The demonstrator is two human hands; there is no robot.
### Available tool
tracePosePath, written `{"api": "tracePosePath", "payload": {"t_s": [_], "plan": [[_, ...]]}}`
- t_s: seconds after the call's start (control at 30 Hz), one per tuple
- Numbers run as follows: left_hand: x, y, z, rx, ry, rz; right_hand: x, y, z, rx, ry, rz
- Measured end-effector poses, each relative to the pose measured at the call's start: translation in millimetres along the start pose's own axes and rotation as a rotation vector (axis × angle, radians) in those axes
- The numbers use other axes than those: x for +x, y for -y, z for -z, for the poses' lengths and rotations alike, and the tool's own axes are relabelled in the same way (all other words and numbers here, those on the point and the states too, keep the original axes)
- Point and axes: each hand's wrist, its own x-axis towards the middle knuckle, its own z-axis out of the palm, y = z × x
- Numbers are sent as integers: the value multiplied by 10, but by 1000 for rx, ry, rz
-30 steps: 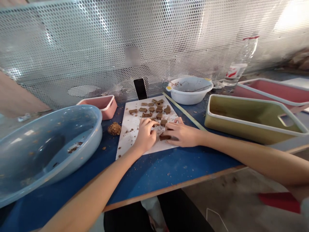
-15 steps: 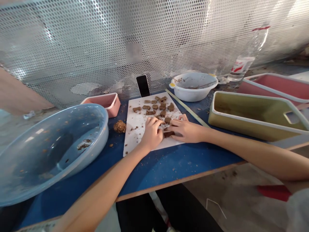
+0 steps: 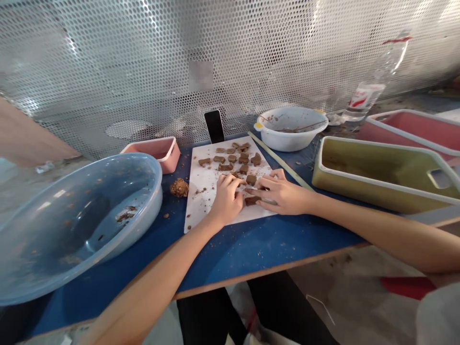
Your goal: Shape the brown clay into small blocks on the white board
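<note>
Over the front half of a white board [image 3: 201, 211] my two hands work close together. My left hand [image 3: 228, 197] has its fingers curled and pressed together, and whatever lies under them is hidden. My right hand [image 3: 283, 194] has its fingers stretched out and slightly apart, the tips by a flat brown clay piece [image 3: 252, 201] between the hands. Just beyond the right fingertips sits a squarish clay block [image 3: 251, 179]. Several small shaped clay pieces [image 3: 225, 167] are spread over the back of the board, with crumbs around them.
A rough clay lump [image 3: 178, 188] lies left of the board, beside a large blue basin [image 3: 153, 191] and a pink box [image 3: 171, 155]. A phone [image 3: 214, 127] stands behind. A pale stick [image 3: 282, 163], white bowl [image 3: 287, 141], olive bin [image 3: 359, 187] and bottle [image 3: 366, 96] are on the right.
My right hand has drawn slightly to the right, and its fingers are a little more spread, showing more of the clay piece. My left hand stays nearly still.
</note>
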Motion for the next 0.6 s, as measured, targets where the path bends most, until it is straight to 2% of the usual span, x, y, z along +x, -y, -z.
{"api": "tracePosePath", "payload": {"t_s": [0.17, 0.23, 0.33, 0.47, 0.53, 0.6], "plan": [[-2, 2, -3, 2, -5, 18, -13, -22, -42, 54, 131, 11], [-4, 2, 0, 2, -5, 23, -19, -23, -45, 42, 131, -3], [-10, 6, 3, 1, -6, 20, -30, -46, -41, 11, 73, -5], [-23, 19, -2, -13, -14, 12, -3, -90, 29, -54, -103, -56], [-30, 26, -6, -25, -9, 11, 4, -110, 159, -132, -172, -97], [-34, 28, -9, -33, -3, 15, -63, -169, 364, -245, -188, -187]]}}
